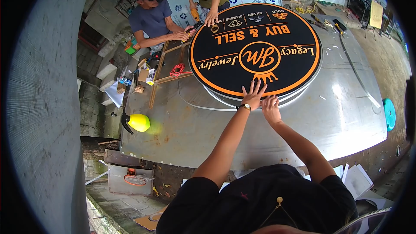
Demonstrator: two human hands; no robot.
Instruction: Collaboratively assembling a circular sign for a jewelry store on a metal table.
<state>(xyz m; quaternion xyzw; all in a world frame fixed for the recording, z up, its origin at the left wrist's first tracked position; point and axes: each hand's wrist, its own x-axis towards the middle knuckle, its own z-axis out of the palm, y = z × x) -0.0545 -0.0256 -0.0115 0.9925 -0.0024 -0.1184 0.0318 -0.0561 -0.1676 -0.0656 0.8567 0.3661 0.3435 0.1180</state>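
Note:
A large round sign [260,39], black with orange borders and lettering, lies face up on the metal tabletop [182,143]. Its lettering stands upside down from my side. On its near rim rests my left hand [254,94], open, its fingers spread flat on the face beside the orange crown; a watch is on that wrist. Just to the right, my right hand [271,110] is closed over the sign's edge, fingertips bent onto the border. The thumb of that hand is hard to make out. White side edging shows under the rim.
Two co-workers are across the table at the far left; one holds a yellow power tool [195,14]. A wooden frame [161,71], red cord [178,71] and yellow spray bottle [139,122] lie left. A curved metal strip [353,67] and hand tools [331,24] are right.

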